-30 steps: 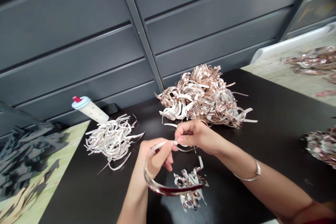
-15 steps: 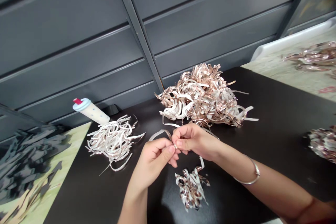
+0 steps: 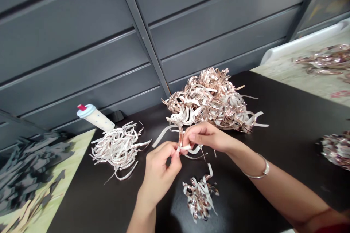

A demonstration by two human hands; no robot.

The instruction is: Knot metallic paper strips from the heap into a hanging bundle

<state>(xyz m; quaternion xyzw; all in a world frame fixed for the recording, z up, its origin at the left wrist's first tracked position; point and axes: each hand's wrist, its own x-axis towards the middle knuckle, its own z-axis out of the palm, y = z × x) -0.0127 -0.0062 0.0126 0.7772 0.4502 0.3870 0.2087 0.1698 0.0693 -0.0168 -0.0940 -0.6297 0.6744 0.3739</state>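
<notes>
Near the middle of the head view, my left hand (image 3: 163, 165) pinches a shiny rose-gold and white strip (image 3: 181, 137). My right hand (image 3: 206, 136), with a silver bangle on the wrist, pinches the same strip close to my left fingertips. Thin strip ends curl out behind and below the fingers. Just beyond my hands lies a large tangled heap of rose-gold and white strips (image 3: 213, 100). A smaller pile of whitish strips (image 3: 117, 149) is left of my left hand. Below my hands sits a small bunch of curled strips (image 3: 201, 196).
A pale tumbler with a red-tipped blue lid (image 3: 98, 117) leans at the back left of the black table (image 3: 268, 131). Grey scraps (image 3: 30, 174) lie on a pale surface at the left. More shiny strips (image 3: 337, 149) are at the right. Grey panels (image 3: 82, 43) stand behind.
My fingertips have moved slightly apart, and more of the strip shows between them, with a loop rising above. Its loose ends have shifted. The piles look unchanged.
</notes>
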